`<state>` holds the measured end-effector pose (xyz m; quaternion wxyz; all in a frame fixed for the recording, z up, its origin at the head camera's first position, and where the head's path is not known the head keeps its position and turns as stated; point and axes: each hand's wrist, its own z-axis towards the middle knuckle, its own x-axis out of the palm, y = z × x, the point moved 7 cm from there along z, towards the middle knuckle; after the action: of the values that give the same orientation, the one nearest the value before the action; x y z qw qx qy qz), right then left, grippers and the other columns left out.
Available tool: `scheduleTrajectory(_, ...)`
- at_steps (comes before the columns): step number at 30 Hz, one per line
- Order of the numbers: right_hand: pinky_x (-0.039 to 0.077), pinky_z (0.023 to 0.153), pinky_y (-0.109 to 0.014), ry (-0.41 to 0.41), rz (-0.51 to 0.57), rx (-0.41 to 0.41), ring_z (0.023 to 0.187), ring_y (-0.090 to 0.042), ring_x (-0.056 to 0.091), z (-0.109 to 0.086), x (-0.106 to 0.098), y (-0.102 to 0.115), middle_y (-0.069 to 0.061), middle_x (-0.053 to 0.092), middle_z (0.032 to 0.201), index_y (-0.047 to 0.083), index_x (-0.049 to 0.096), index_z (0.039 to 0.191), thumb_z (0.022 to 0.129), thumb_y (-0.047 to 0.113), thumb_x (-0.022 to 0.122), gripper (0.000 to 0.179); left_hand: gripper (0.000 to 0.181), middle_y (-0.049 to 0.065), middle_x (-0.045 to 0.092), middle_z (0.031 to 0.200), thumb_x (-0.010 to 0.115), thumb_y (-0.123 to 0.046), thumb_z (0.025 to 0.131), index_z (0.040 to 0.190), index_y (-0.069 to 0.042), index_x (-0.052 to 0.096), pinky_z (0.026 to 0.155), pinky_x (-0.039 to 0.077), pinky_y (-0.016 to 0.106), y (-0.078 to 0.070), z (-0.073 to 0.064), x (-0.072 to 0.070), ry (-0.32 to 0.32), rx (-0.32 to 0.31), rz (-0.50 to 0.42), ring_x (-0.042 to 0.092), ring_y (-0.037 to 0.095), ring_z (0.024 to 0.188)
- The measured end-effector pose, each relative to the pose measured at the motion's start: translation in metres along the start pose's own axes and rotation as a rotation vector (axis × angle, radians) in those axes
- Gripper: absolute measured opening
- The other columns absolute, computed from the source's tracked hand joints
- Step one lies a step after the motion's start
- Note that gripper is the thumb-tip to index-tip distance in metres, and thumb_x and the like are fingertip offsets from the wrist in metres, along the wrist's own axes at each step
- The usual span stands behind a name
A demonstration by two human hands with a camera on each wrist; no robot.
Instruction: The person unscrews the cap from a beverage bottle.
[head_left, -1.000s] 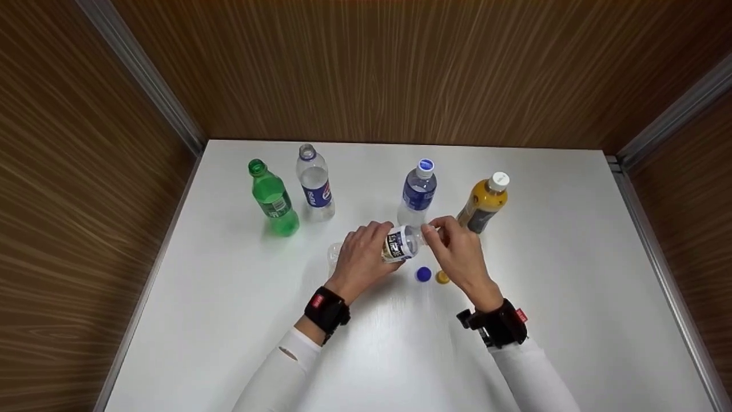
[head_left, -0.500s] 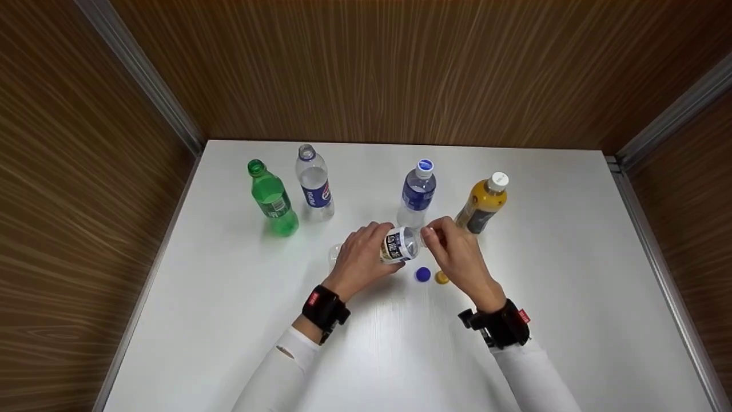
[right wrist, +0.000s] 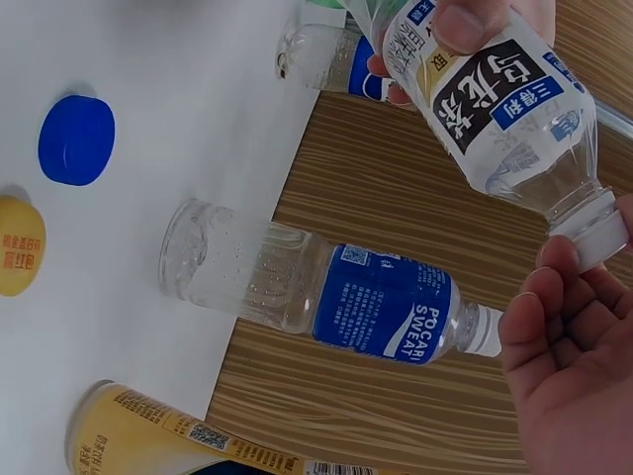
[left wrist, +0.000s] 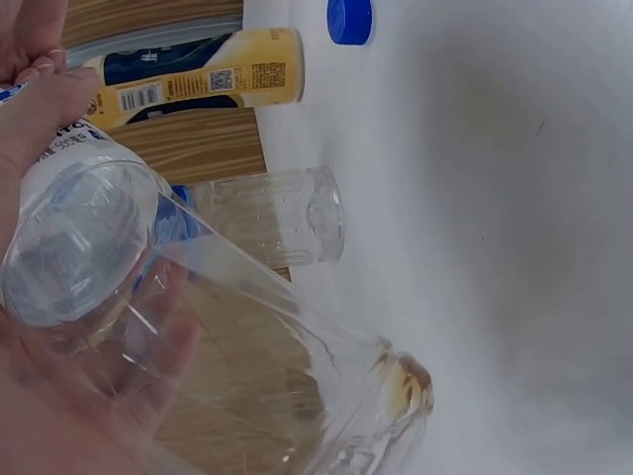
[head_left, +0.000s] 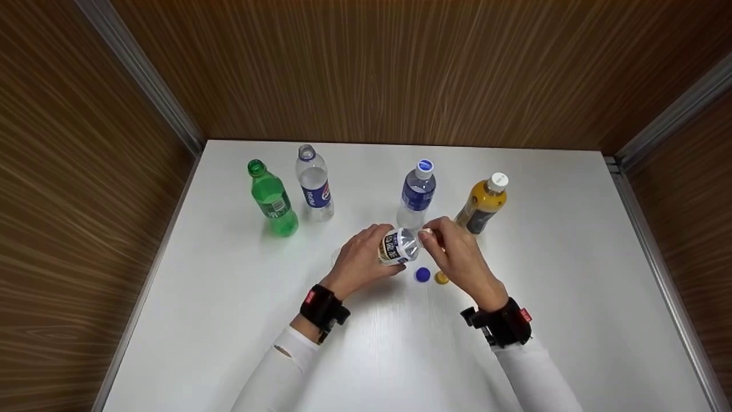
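My left hand (head_left: 361,258) grips a clear plastic bottle (head_left: 394,247) with a white, black and blue label, round its middle. The bottle is held tilted, its neck toward my right hand. With thumb and fingers, my right hand (head_left: 461,258) pinches the white cap (right wrist: 598,233), which sits on the bottle's neck. In the left wrist view the bottle's clear lower part (left wrist: 247,346) reaches out past the palm. Below the hands a blue cap (head_left: 422,274) and a yellow cap (head_left: 442,277) lie on the white table (head_left: 400,355), the yellow one partly hidden by my right hand.
A green bottle (head_left: 274,203) and a Pepsi bottle (head_left: 315,189), both uncapped, stand at back left. Behind the hands stand a white-capped Pocari Sweat bottle (head_left: 418,191) and a white-capped yellow bottle (head_left: 485,203). Wood-grain panels (head_left: 366,74) border the table.
The held bottle has turned a little and shifted slightly left and down, and its label faces differently. My right hand stays at the neck, with the white cap now showing between its fingers.
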<state>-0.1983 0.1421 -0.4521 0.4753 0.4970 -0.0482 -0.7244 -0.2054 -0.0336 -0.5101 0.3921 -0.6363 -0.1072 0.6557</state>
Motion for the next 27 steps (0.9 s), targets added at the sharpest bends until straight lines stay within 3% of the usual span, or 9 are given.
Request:
scheduleTrajectory(9, 0.048, 0.066, -0.031, 0.026, 0.003, -0.058, 0.077, -0.012, 0.054, 0.0, -0.001, 0.003, -0.004, 0.062, 0.09, 0.001, 0.06, 0.112, 0.099, 0.008, 0.07, 0.018, 0.072, 0.002, 0.066, 0.114, 0.091, -0.036, 0.078, 0.135, -0.011, 0.057, 0.086, 0.054, 0.037, 0.004, 0.0, 0.003, 0.039, -0.022, -0.076, 0.063, 0.017, 0.1)
scheduleTrajectory(15, 0.054, 0.073, -0.034, 0.066, -0.01, -0.044, 0.083, -0.015, 0.059, -0.001, 0.0, 0.002, -0.004, 0.063, 0.095, 0.0, 0.06, 0.117, 0.101, 0.01, 0.068, 0.02, 0.071, 0.001, 0.066, 0.116, 0.091, -0.035, 0.078, 0.136, -0.011, 0.057, 0.088, 0.053, 0.037, 0.005, 0.001, 0.004, 0.05, -0.026, -0.103, 0.063, 0.017, 0.101)
scheduleTrajectory(19, 0.051, 0.074, -0.034, 0.088, -0.027, -0.046, 0.084, -0.016, 0.056, -0.001, 0.0, 0.004, -0.003, 0.061, 0.095, 0.0, 0.06, 0.12, 0.101, 0.011, 0.066, 0.022, 0.071, 0.001, 0.065, 0.117, 0.091, -0.035, 0.079, 0.136, -0.011, 0.057, 0.09, 0.053, 0.037, 0.006, 0.001, 0.005, 0.054, -0.029, -0.12, 0.063, 0.016, 0.102)
scheduleTrajectory(24, 0.048, 0.075, -0.035, 0.111, -0.016, -0.032, 0.086, -0.018, 0.054, -0.001, 0.002, 0.002, -0.004, 0.061, 0.098, 0.002, 0.061, 0.125, 0.103, 0.013, 0.064, 0.024, 0.072, 0.003, 0.066, 0.116, 0.092, -0.035, 0.078, 0.136, -0.01, 0.057, 0.089, 0.054, 0.038, 0.007, 0.001, 0.005, 0.022, -0.029, -0.07, 0.064, 0.018, 0.102)
scheduleTrajectory(27, 0.053, 0.08, -0.04, 0.117, 0.033, 0.059, 0.091, -0.019, 0.061, -0.002, 0.005, -0.006, -0.007, 0.067, 0.105, 0.002, 0.058, 0.132, 0.104, 0.018, 0.063, 0.033, 0.073, 0.004, 0.067, 0.113, 0.092, -0.038, 0.077, 0.134, -0.008, 0.058, 0.086, 0.054, 0.039, 0.006, 0.001, 0.003, -0.032, -0.014, 0.015, 0.065, 0.02, 0.099)
